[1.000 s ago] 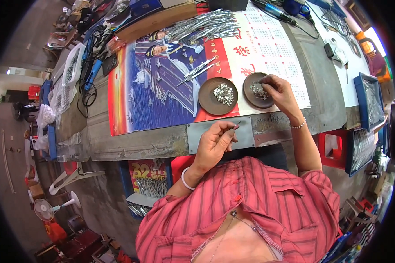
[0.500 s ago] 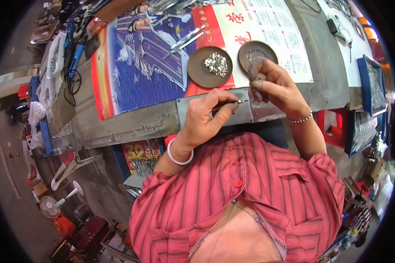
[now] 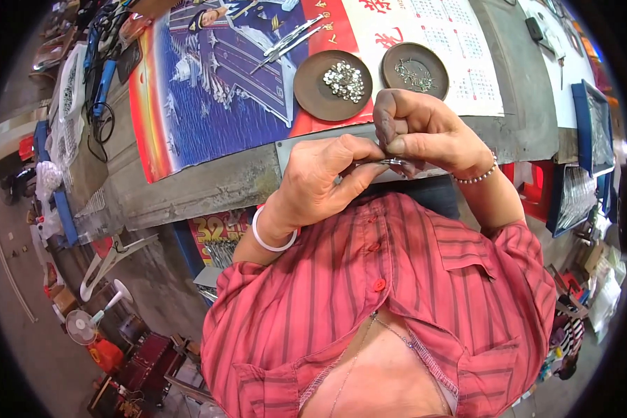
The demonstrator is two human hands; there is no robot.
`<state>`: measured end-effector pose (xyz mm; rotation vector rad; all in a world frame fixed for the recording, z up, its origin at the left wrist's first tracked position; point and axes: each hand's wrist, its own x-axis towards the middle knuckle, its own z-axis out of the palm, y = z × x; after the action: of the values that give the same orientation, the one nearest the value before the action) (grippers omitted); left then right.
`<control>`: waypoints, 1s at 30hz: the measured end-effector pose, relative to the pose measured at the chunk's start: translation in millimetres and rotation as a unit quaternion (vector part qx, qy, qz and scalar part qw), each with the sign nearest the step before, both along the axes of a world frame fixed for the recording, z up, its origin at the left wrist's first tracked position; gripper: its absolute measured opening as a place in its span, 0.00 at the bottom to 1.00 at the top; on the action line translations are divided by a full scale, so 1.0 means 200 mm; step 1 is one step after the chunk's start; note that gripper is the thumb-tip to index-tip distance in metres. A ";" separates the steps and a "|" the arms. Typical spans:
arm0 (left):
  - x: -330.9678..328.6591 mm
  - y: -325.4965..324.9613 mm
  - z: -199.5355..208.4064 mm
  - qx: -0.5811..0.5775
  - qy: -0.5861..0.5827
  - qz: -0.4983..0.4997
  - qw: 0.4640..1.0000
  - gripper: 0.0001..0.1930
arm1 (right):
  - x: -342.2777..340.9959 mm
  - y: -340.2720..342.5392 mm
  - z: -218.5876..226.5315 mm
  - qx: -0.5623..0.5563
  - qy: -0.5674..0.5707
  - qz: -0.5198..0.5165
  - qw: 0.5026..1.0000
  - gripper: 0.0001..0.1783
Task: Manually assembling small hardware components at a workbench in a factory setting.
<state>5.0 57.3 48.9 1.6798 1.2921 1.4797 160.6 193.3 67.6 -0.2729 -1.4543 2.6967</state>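
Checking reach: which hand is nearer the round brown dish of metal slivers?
Right: the right hand is just in front of the dish; the left hand is farther, leftward.

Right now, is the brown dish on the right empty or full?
Partly filled: thin shiny bits lie in the dish, with its brown bottom showing around them.

Right hand [image 3: 432,136]: moved nearer, from right dish [image 3: 435,61] to metal piece [image 3: 396,161].
Left hand [image 3: 320,171]: well apart from right hand earlier; now just beside it.
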 end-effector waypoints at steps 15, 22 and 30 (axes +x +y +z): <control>-0.12 0.02 0.00 -0.026 -0.043 -0.061 0.997 0.09 | -0.17 0.12 0.06 0.198 0.048 0.185 0.962 0.05; -0.21 0.02 -0.05 -0.014 0.100 0.030 0.994 0.13 | -0.30 0.08 0.25 0.702 0.079 0.162 0.689 0.09; -0.33 0.07 -0.13 0.116 0.356 0.142 0.916 0.11 | -0.43 0.20 0.05 0.511 -0.024 0.099 0.853 0.07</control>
<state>-61.8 70.8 22.3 2.4095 1.8520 1.2387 75.2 233.9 78.1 -0.1072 -2.7476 1.6197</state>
